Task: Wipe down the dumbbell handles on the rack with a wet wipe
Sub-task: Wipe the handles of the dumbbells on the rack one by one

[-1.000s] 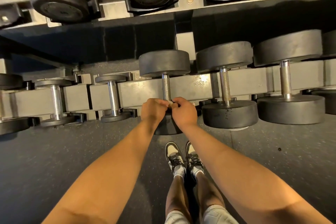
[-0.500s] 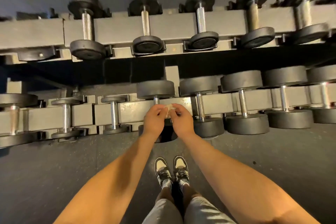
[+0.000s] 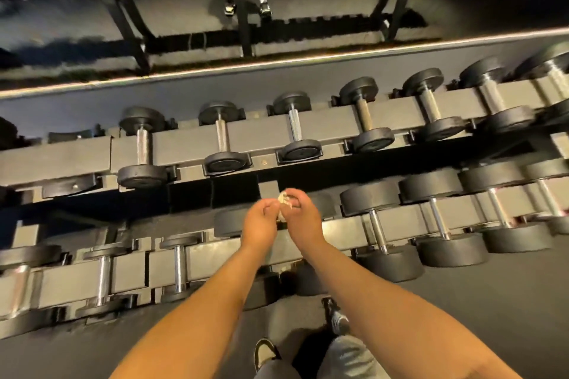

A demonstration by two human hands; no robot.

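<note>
Fingers [image 3: 268, 205] of the left hand [image 3: 260, 223] curl inward and pinch one side of the wet wipe [image 3: 282, 197], a small crumpled whitish wad. The right hand [image 3: 303, 220] meets it from the other side, fingertips closed on the same wad. Both hands hold the wipe in front of the dark gap between the two tiers of the rack [image 3: 77, 157]; whether it touches any handle I cannot tell.

At far left on the lower tier lie small dumbbells with bright chrome handles [image 3: 179, 264]. Just beneath the hands a larger dumbbell [image 3: 229, 221] is mostly hidden behind the wrists, and lower down one shoe [image 3: 264, 354] shows on the dark floor [image 3: 61, 348]. To the right, heavier dumbbells [image 3: 391, 264] sit side by side on the lower tier. Lighter ones [image 3: 294, 129] line the upper tier above them.
</note>
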